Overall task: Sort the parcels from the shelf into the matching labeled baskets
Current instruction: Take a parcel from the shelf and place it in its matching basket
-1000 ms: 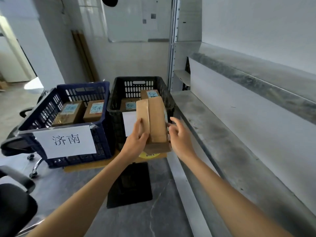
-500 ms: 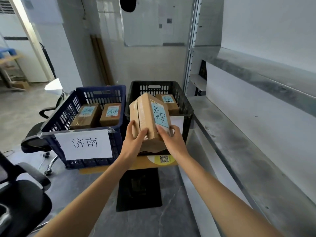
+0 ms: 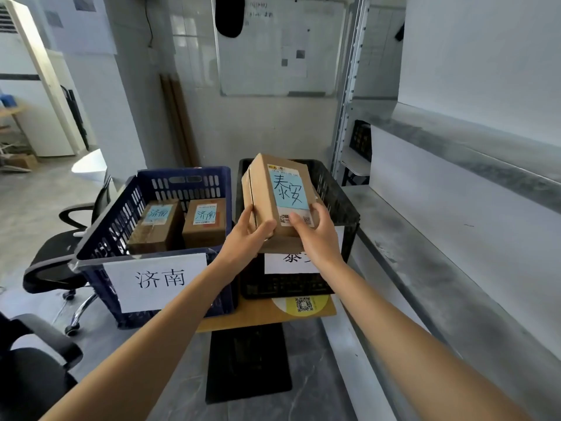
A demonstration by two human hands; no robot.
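While gripping the small brown cardboard parcel [image 3: 279, 202] by its near end, tilts it with the blue handwritten sticker upward toward the head camera, most likely to read the destination. Clasps with the left hand [image 3: 246, 235] at the lower left corner, fingers curled against the left side face and thumb along the near end. Grasps with the right hand [image 3: 315, 235] at the lower right corner, fingers curled over the near edge of the sticker face.

Holds the parcel in the air over the black slotted plastic basket [image 3: 337, 189], above its rim and not yet inside. Appears to check the sticker against the white paper sign [image 3: 288, 264] on that basket's front, half hidden behind parcel and hands.

Passes over the dark blue slotted plastic basket [image 3: 182, 183] just to the left, tagged with a larger white paper sign [image 3: 154, 281] in different characters and holding a darker brown cardboard box [image 3: 158, 226] beside a lighter brown cardboard box [image 3: 205, 221], both stickered to match that sign.

Points to a sorting step near its end: lowering and letting go into the black basket. Calls for a steady tilt, since gripping one end only leaves the far end unsupported.
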